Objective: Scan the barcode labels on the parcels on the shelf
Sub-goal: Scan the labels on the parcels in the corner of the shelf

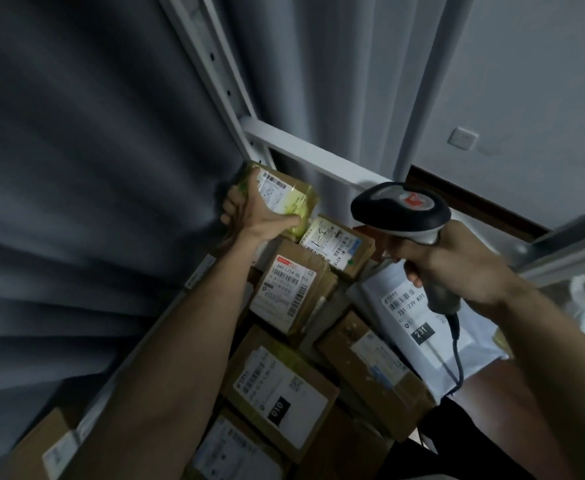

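My left hand [249, 216] grips a small brown parcel [284, 192] wrapped in yellow-green tape, holding it at the far end of the shelf with its white barcode label facing me. My right hand [457, 261] grips the handle of a black and grey barcode scanner [402, 207], whose head points left toward that parcel. Below lie several cardboard parcels with labels: one [293, 289] with a red-topped label, one [336, 244] beside it, and a white mailer bag [412, 306] marked 231.
A white metal shelf frame [305, 150] runs behind the parcels, with grey curtains [93, 150] at the left and back. More boxes [280, 389] fill the shelf nearer me. The scanner cable [457, 358] hangs down at the right. A wall switch [462, 138] sits on the right wall.
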